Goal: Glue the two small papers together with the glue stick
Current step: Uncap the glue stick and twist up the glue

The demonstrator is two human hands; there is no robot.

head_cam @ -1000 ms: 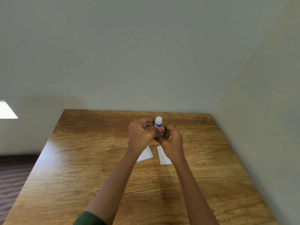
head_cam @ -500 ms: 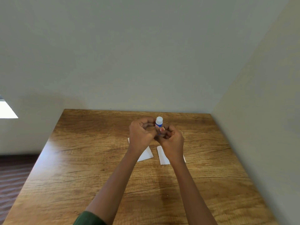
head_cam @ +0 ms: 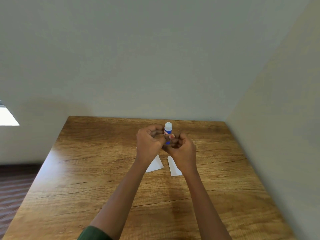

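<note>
- Your dark green sleeve [head_cam: 92,233] shows at the bottom edge of the view, on your left arm.
- Both forearms reach forward over the wood-grain surface [head_cam: 83,170] and converge toward its far half.
- The two small white papers lie flat on the surface below your wrists. They are side by side with a narrow gap between them, not touching.
- The left paper [head_cam: 155,165] is partly hidden by your left wrist. The right paper [head_cam: 173,169] is partly hidden by your right wrist.
- Your hands meet above the papers, clear of the surface, and touch each other.
- Your left hand [head_cam: 149,143] has its fingers curled, with the fingertips against the left side of the glue stick [head_cam: 168,130].
- Your right hand [head_cam: 183,149] has its fingers curled. Its thumb, with a red nail, presses on the stick's blue body.
- The glue stick stands upright between the two hands. Its white cap is on and rises above your fingers. Its lower end is hidden inside your grip.
- The far edge of the surface meets a plain wall [head_cam: 155,66]. The right edge runs along a second wall [head_cam: 285,118], forming a corner.
- To the left, beyond the surface, you see dark striped floor [head_cam: 13,187] and a bright patch [head_cam: 7,117] low on the wall.
</note>
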